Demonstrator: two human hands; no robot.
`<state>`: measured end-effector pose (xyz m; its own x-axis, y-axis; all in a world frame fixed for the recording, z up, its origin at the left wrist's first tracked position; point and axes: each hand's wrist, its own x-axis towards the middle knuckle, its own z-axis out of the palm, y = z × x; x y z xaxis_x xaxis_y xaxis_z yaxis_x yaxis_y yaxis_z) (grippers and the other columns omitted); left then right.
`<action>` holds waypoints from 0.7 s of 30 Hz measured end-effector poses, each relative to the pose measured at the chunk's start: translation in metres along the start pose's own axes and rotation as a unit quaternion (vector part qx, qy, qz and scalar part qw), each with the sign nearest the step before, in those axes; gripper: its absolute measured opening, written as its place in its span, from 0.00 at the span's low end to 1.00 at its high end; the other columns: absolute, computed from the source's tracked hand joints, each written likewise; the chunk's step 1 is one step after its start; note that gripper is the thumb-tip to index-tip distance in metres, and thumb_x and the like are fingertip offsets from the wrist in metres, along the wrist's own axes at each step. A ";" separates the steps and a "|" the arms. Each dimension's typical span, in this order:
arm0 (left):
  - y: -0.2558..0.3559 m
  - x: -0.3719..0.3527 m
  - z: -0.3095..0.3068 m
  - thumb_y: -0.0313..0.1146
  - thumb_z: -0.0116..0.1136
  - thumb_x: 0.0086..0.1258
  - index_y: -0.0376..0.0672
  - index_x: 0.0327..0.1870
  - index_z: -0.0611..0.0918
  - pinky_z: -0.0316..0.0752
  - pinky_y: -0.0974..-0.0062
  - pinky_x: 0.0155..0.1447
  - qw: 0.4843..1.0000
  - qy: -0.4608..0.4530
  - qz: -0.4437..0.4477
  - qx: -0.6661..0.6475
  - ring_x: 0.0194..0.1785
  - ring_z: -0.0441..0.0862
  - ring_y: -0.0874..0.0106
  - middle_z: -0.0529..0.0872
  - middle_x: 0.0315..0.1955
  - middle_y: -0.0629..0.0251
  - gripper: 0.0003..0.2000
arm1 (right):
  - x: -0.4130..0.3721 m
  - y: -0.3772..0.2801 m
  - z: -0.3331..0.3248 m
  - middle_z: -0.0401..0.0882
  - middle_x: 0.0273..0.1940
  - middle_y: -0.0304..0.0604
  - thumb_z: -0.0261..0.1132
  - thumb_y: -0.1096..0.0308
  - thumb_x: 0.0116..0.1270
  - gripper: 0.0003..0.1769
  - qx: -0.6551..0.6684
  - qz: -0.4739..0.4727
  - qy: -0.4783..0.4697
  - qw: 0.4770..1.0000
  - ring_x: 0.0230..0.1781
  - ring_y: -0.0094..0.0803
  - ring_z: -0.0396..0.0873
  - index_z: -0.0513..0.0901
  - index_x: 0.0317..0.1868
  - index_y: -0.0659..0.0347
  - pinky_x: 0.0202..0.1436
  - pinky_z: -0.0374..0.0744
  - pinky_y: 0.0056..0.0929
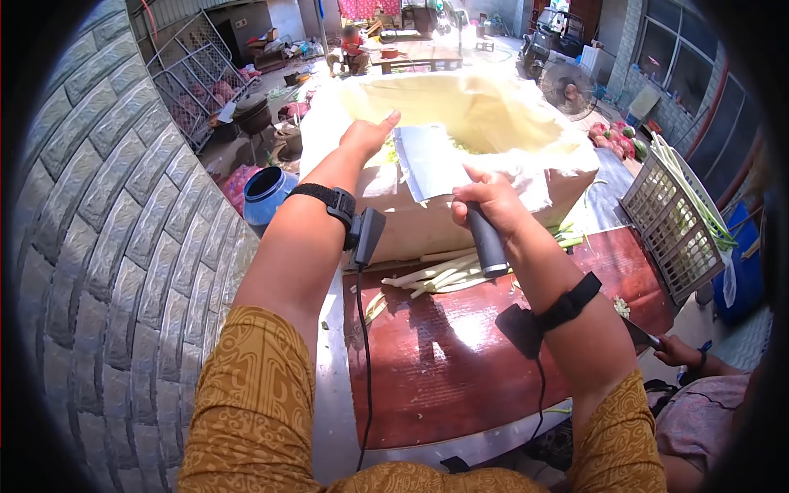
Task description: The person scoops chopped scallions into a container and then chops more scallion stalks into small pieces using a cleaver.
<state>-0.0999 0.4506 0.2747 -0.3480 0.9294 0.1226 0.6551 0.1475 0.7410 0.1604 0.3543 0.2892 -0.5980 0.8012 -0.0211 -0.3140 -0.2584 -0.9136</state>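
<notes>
Steadying the cleaver [429, 160] needs the right hand's [491, 204] closed hold on its handle [486, 242]; the left hand's [370, 138] spread I cannot tell.

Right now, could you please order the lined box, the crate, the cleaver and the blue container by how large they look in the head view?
Largest to smallest, as they look:
lined box
crate
cleaver
blue container
</notes>
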 end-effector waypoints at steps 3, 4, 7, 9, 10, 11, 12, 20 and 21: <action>0.012 -0.023 -0.001 0.56 0.57 0.65 0.29 0.39 0.84 0.73 0.67 0.48 0.995 -0.038 0.009 -0.094 0.44 0.81 0.63 0.86 0.38 0.52 0.29 | -0.005 -0.002 0.002 0.72 0.27 0.41 0.58 0.81 0.58 0.25 -0.001 -0.016 -0.008 1.000 0.20 0.24 0.73 0.65 0.58 0.70 0.25 0.76 0.21; 0.014 -0.025 -0.003 0.53 0.57 0.66 0.29 0.39 0.84 0.74 0.68 0.47 0.992 -0.061 0.012 -0.114 0.43 0.81 0.64 0.86 0.37 0.53 0.27 | -0.006 -0.003 0.002 0.72 0.28 0.41 0.58 0.81 0.58 0.24 0.003 -0.022 -0.009 1.000 0.20 0.24 0.73 0.65 0.57 0.70 0.25 0.76 0.22; 0.012 -0.022 -0.006 0.46 0.58 0.67 0.32 0.39 0.84 0.74 0.71 0.42 0.981 -0.079 0.000 -0.178 0.38 0.81 0.68 0.86 0.34 0.56 0.20 | -0.002 -0.001 -0.001 0.72 0.29 0.41 0.57 0.82 0.59 0.21 0.015 -0.036 0.005 0.999 0.20 0.25 0.73 0.67 0.54 0.70 0.25 0.77 0.22; 0.002 -0.013 -0.003 0.43 0.58 0.66 0.34 0.40 0.84 0.74 0.72 0.40 0.982 -0.035 -0.005 -0.185 0.35 0.80 0.70 0.86 0.33 0.58 0.17 | 0.000 -0.001 -0.002 0.72 0.30 0.41 0.57 0.82 0.59 0.19 0.027 -0.043 0.022 0.998 0.21 0.25 0.73 0.68 0.51 0.69 0.25 0.77 0.22; -0.004 -0.005 0.000 0.41 0.59 0.66 0.35 0.40 0.84 0.74 0.72 0.40 0.985 0.006 -0.001 -0.170 0.34 0.80 0.71 0.86 0.32 0.58 0.16 | -0.001 -0.003 -0.001 0.72 0.30 0.41 0.57 0.82 0.59 0.17 0.036 -0.047 0.033 0.998 0.21 0.25 0.73 0.69 0.50 0.69 0.25 0.77 0.22; -0.010 0.002 0.003 0.40 0.59 0.66 0.36 0.40 0.84 0.74 0.73 0.39 0.987 0.047 0.003 -0.154 0.33 0.80 0.72 0.86 0.32 0.59 0.15 | -0.002 -0.004 0.000 0.72 0.30 0.41 0.57 0.82 0.59 0.16 0.045 -0.051 0.044 0.997 0.21 0.25 0.73 0.69 0.49 0.69 0.25 0.77 0.22; -0.004 -0.004 0.003 0.40 0.59 0.66 0.36 0.40 0.84 0.74 0.73 0.39 0.985 0.067 0.040 -0.153 0.33 0.80 0.72 0.86 0.31 0.60 0.14 | -0.002 -0.003 0.000 0.72 0.30 0.41 0.56 0.82 0.59 0.16 0.040 -0.056 0.050 0.996 0.22 0.24 0.73 0.70 0.49 0.69 0.25 0.77 0.21; 0.033 -0.067 -0.003 0.49 0.73 0.50 0.35 0.36 0.82 0.77 0.73 0.38 0.989 -0.026 0.131 -0.062 0.34 0.82 0.71 0.85 0.29 0.57 0.24 | 0.003 0.004 0.005 0.74 0.29 0.39 0.55 0.81 0.59 0.22 -0.004 -0.095 0.089 0.992 0.20 0.22 0.74 0.71 0.56 0.65 0.24 0.75 0.21; 0.029 -0.066 0.003 0.49 0.73 0.50 0.37 0.37 0.82 0.77 0.73 0.37 0.986 -0.035 0.145 -0.077 0.33 0.83 0.70 0.85 0.30 0.57 0.23 | 0.003 0.004 0.007 0.74 0.29 0.39 0.55 0.81 0.59 0.22 -0.004 -0.098 0.089 0.991 0.20 0.22 0.75 0.71 0.56 0.65 0.24 0.75 0.21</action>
<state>-0.0562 0.3942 0.2858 -0.1104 0.9467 0.3025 0.6093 -0.1760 0.7731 0.1520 0.3522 0.2885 -0.3864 0.9182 0.0869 -0.4045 -0.0841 -0.9107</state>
